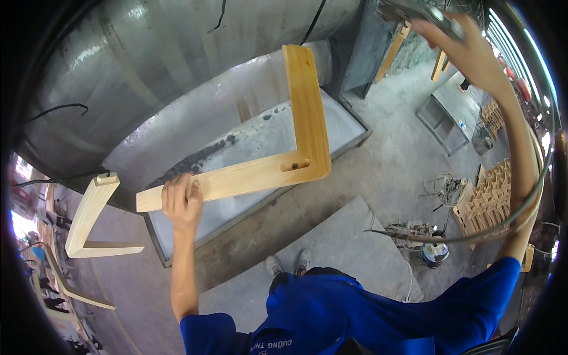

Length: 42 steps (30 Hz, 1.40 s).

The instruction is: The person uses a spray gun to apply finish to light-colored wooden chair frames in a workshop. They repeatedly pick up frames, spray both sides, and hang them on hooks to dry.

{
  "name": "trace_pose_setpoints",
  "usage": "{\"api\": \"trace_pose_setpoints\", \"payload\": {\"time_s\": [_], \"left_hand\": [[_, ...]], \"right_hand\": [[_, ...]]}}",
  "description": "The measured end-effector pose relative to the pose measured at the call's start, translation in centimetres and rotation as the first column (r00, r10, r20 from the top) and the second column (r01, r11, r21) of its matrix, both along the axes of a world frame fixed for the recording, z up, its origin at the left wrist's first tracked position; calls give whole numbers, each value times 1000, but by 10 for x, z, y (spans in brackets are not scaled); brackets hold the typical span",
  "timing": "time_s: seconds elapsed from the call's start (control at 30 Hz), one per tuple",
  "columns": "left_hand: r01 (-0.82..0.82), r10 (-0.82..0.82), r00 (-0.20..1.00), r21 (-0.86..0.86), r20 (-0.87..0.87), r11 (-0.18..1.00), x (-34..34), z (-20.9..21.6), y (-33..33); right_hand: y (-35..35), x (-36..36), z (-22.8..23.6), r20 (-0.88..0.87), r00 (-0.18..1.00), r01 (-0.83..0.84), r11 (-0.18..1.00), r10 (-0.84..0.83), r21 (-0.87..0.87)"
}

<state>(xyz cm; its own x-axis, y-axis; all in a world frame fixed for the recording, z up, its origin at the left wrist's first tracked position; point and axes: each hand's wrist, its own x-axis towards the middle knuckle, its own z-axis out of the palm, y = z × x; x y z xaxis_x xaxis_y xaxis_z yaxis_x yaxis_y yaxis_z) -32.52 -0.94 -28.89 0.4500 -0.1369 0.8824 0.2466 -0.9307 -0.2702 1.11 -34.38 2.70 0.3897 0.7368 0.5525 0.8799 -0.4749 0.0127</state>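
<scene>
**Angled wooden piece [309, 124] steadied at one end, tool [423, 16] raised at the other side**

Nearest the camera, toward two o'clock, the person's right hand [467, 50] is closed around the dark metal tool, possibly a spray gun; its front runs out of view, so where it points cannot be told. A hose [506, 228] curves along the right forearm at three o'clock; its link to the tool is not visible.

The L-shaped wooden piece spans the centre, one limb rising to twelve o'clock, the other reaching toward nine. There the left hand [181, 201] grips its end, fingers over the far edge and thumb on the near side. A black cord [313, 22] seems to meet the upper end. If that cord carries the weight, a loosened left grip could let the piece swing, and a slip at the cord could drop it into the metal tray [156, 241] below. The fingers could also mark the surface they press, and the hose could snag or drag the right arm off line.

Beyond the left hand, near nine o'clock, a second angled piece [89, 216] hangs close enough to be knocked by a wide swing. Farther off, stacked wooden parts [488, 195] sit at three o'clock and a metal counter [458, 100] at two.
</scene>
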Motion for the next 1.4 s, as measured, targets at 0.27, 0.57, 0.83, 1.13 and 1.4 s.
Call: {"api": "trace_pose_setpoints", "payload": {"time_s": [0.27, 0.57, 0.83, 1.13, 1.4], "left_hand": [[-191, 165, 959, -98, -229, 977, -1, 34, -26], [-297, 206, 904, -204, -376, 933, 10, 42, -53], [-104, 21, 967, -318, -253, 942, 40, -4, -37], [185, -198, 980, -412, 11, 892, 82, -40, -15], [452, -458, 860, -748, 223, 485, 126, -75, -29]], "right_hand": [[-169, -81, -125, -554, 754, 381, 922, -353, -68], [-211, -139, -275, -660, 713, 252, 965, -237, -74], [-179, -193, -288, -850, 490, 447, 893, -195, 52], [-161, -250, -272, -836, 510, 529, 840, -200, 121], [-166, -275, -277, -837, 512, 567, 807, -193, 161]]}}
